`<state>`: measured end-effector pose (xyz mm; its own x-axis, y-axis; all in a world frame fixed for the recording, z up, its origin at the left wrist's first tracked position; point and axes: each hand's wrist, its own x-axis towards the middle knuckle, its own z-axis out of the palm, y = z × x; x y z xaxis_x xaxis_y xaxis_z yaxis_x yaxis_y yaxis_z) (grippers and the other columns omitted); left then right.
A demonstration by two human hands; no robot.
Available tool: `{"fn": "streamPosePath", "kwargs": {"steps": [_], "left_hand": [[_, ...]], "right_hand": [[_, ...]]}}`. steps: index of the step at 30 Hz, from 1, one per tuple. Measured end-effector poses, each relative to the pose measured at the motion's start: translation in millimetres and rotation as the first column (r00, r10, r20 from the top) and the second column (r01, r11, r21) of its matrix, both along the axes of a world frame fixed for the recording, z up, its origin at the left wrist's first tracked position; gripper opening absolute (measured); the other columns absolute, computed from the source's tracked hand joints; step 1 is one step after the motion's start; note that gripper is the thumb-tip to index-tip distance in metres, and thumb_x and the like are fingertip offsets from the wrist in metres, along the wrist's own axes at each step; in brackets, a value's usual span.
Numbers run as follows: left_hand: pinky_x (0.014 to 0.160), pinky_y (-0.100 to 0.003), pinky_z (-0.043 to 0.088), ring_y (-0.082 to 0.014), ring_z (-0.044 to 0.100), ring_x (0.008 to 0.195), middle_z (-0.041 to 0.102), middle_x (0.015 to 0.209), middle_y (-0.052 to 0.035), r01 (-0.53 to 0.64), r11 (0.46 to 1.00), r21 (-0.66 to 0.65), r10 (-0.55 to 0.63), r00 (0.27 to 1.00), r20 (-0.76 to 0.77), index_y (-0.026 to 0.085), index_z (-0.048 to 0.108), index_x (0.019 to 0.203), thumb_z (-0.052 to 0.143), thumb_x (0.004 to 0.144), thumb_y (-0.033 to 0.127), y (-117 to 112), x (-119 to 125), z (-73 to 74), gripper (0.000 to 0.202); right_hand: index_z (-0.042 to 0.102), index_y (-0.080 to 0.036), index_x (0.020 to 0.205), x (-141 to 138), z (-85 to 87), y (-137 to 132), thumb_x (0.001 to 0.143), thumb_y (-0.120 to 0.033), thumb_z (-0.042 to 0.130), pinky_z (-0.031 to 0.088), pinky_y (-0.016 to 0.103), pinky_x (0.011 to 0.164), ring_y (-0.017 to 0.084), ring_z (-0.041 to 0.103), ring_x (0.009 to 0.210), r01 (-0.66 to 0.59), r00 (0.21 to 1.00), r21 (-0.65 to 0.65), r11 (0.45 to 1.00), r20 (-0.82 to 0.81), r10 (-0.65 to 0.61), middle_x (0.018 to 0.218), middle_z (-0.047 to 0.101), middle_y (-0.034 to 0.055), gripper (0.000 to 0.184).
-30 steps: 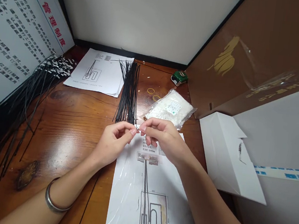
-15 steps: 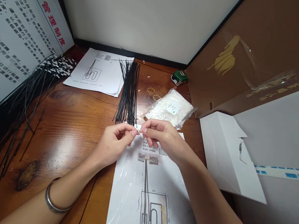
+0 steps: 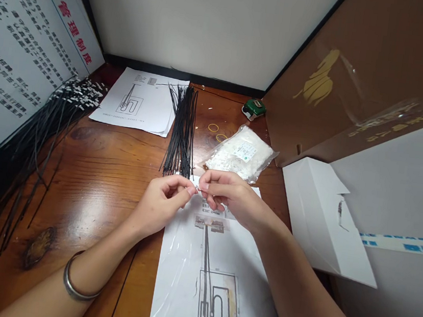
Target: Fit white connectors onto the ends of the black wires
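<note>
The left hand (image 3: pixel 162 200) and right hand (image 3: pixel 232 193) pinched a tiny, indistinct part (image 3: pixel 197 189) between them, wires (image 3: pixel 182 132) at eleven o'clock; delicate fingertip work seemed in hand, calling for steadiness next.

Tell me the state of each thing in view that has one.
Left hand, fingers pinched on a tiny piece, too small to identify
Right hand, fingers pinched at the same piece
Middle black wires, bunched, lying flat
Far-left black wires, bunched, white-tipped
Plastic bag, filled, lying flat
Rubber bands, loose
Near drawing, flat, face up
Bracelet, worn
</note>
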<state>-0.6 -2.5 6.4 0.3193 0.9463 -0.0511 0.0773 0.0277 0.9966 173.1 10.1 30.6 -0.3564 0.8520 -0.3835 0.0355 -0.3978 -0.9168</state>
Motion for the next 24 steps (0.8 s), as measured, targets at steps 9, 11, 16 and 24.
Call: {"fn": "streamPosePath", "kwargs": {"steps": [9, 11, 16, 24], "left_hand": [[0.051, -0.024, 0.032, -0.0089, 0.041, 0.052, 0.048, 0.055, 0.0041, 0.070, 0.996, -0.063, -0.066, 0.996, 0.053, 0.017, 0.062, 0.073, 0.061, 0.079, 0.033, 3, -4, -0.8, 0.018], [0.050, -0.024, 0.032, -0.0088, 0.041, 0.051, 0.048, 0.055, 0.0039, 0.088, 0.993, -0.073, -0.083, 0.994, 0.071, 0.017, 0.062, 0.072, 0.060, 0.079, 0.033, 3, -5, -0.4, 0.017], [0.049, -0.024, 0.032, -0.0090, 0.041, 0.051, 0.051, 0.057, 0.0027, 0.106, 0.991, -0.081, -0.101, 0.992, 0.071, 0.018, 0.061, 0.068, 0.060, 0.077, 0.032, 3, -5, 1.4, 0.017], [0.050, -0.024, 0.032, -0.0097, 0.043, 0.051, 0.052, 0.056, 0.0023, 0.132, 0.988, -0.084, -0.131, 0.991, 0.016, 0.017, 0.062, 0.069, 0.061, 0.075, 0.032, 3, -6, 0.3, 0.017]], "right_hand": [[0.057, -0.018, 0.065, 0, -1.9, 1, 0.066, -0.022, 0.059, 0.019, 0.027, 0.046, 0.007, 0.041, 0.047, -0.036, 0.999, 0.005, 0.999, -0.029, 0.036, 0.057, 0.049, -0.0032, 0.005], [0.057, -0.018, 0.065, 1, -1.0, 0, 0.065, -0.019, 0.057, 0.018, 0.027, 0.046, 0.007, 0.039, 0.047, -0.049, 0.998, 0.014, 0.999, -0.032, 0.050, 0.055, 0.049, -0.0035, 0.002], [0.057, -0.019, 0.063, 1, 4.2, -2, 0.065, -0.017, 0.057, 0.020, 0.028, 0.048, 0.009, 0.036, 0.048, -0.070, 0.998, 0.027, 0.997, 0.005, 0.070, 0.049, 0.046, -0.0043, 0.003], [0.057, -0.019, 0.065, 2, 12.1, -6, 0.070, -0.020, 0.057, 0.024, 0.026, 0.047, 0.009, 0.039, 0.049, -0.149, 0.968, 0.145, 0.978, 0.222, 0.115, 0.052, 0.046, -0.0044, 0.005]]}}
